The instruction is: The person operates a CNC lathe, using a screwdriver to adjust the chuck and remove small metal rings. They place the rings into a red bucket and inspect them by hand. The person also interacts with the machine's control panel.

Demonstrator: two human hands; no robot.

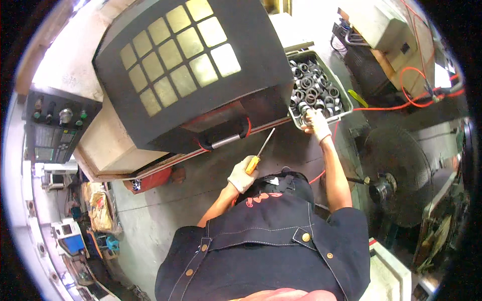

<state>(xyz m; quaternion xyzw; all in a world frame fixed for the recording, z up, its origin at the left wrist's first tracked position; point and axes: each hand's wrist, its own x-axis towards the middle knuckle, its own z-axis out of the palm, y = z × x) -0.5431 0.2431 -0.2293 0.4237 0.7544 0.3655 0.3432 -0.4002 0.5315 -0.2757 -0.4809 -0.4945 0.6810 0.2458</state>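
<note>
Rings [315,86] of grey metal filled the tray [346,108] beside the machine door [191,70]. The right hand [317,124] closed on one at the near edge; lifting straight up would avoid snagging neighbours. The left hand [242,174] gripped a screwdriver [260,152].

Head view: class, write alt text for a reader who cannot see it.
A person's gloved right hand reaches into a grey crate of metal rings, while the gloved left hand holds a yellow-handled screwdriver. A dark machine door with a gridded window stands ahead.

White knit gloves; black short-sleeved shirt; dark brass-riveted apron with pale stitching
</note>
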